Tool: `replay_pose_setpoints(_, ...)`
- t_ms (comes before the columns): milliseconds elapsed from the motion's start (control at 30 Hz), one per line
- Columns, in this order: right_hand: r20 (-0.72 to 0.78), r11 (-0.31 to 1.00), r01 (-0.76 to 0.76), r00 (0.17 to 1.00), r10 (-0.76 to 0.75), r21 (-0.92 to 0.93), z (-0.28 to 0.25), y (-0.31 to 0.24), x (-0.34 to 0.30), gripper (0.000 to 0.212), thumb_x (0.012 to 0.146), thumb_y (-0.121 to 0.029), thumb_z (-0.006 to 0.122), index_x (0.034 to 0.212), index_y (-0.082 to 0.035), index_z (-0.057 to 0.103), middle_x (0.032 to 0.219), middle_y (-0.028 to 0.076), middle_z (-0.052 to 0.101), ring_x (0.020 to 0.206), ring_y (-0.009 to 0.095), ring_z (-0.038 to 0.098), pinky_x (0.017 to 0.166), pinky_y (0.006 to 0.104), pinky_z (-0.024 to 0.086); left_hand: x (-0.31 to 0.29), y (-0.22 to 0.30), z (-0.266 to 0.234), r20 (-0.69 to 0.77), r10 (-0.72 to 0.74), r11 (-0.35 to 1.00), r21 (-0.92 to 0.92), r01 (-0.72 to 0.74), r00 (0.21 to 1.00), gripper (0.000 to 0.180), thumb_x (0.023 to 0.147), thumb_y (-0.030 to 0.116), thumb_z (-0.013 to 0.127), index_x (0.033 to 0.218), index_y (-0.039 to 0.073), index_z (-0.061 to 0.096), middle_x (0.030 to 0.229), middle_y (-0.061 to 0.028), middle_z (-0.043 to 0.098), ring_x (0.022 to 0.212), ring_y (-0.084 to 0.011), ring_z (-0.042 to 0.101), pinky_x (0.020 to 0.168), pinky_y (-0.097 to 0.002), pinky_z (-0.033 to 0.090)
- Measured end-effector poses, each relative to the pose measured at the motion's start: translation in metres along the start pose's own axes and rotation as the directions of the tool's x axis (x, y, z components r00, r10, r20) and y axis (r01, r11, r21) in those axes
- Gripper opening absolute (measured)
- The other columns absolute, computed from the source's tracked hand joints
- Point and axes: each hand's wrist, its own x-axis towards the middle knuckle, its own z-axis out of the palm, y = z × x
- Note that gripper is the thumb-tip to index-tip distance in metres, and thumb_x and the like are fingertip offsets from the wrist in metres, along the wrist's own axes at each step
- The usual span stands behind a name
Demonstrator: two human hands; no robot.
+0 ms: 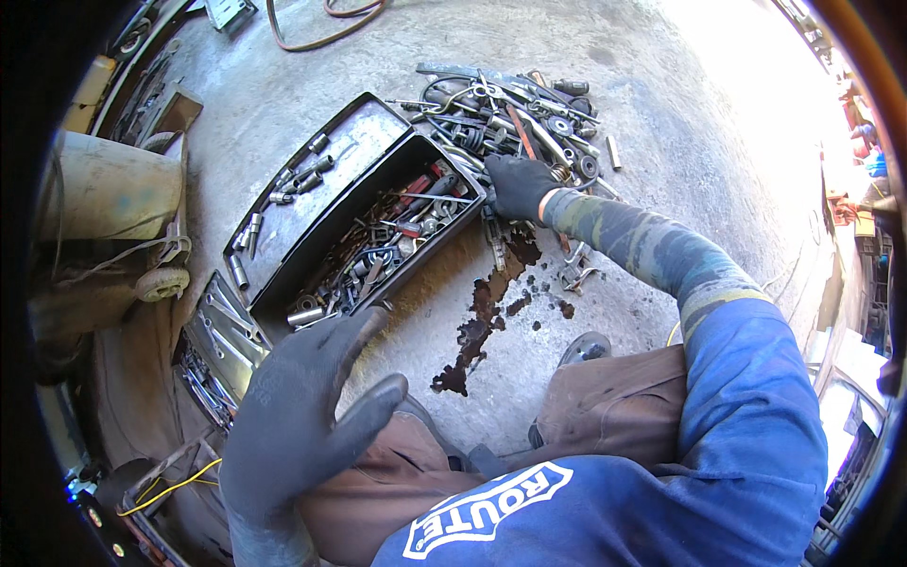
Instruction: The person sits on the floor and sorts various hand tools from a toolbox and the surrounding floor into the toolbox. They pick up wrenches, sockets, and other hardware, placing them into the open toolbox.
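Observation:
My right hand, in a black glove, reaches to the near edge of a pile of loose hand tools and metal parts on the floor. Its fingers curl downward, and what they grip is hidden beneath the hand. Just below that hand a metal tool lies beside the toolbox. My left hand, also gloved, hovers open in front of me with thumb and fingers apart, holding nothing. Beyond it stands an open black metal toolbox filled with sockets, screwdrivers and small parts.
Several sockets rest on the toolbox's open lid. Wrenches lie in a tray at the left. A dark oily stain and small metal parts are on the concrete. A hose lies at the far side.

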Motion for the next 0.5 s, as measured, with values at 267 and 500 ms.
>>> replay_pose_setpoints(267, 0.234, 0.958, 0.287, 0.933, -0.274, -0.024, -0.02, 0.05, 0.045, 0.033, 0.099, -0.027, 0.06, 0.121, -0.005, 0.073, 0.107, 0.025, 0.075, 0.101, 0.042, 0.074, 0.093, 0.0522, 0.058, -0.008, 0.002, -0.002, -0.007, -0.04, 0.999, 0.032, 0.041, 0.999, 0.065, 0.098, 0.043, 0.074, 0.147, 0.001, 0.062, 0.134, -0.0271, 0.069, 0.125, -0.0441, 0.066, 0.109, -0.0507, 0.049)
replay_pose_setpoints(500, 0.104, 0.809, 0.58, 0.803, -0.587, 0.093, -0.075, 0.101, 0.031, 0.042, 0.095, -0.012, 0.064, 0.137, -0.015, 0.069, 0.107, 0.014, 0.073, 0.098, 0.035, 0.073, 0.089, 0.0471, 0.058, -0.009, 0.004, -0.005, 0.015, -0.037, 0.998, -0.054, 0.038, 0.999, 0.065, 0.097, 0.043, 0.075, 0.147, 0.003, 0.063, 0.136, -0.0255, 0.069, 0.126, -0.0425, 0.066, 0.109, -0.05, 0.049)
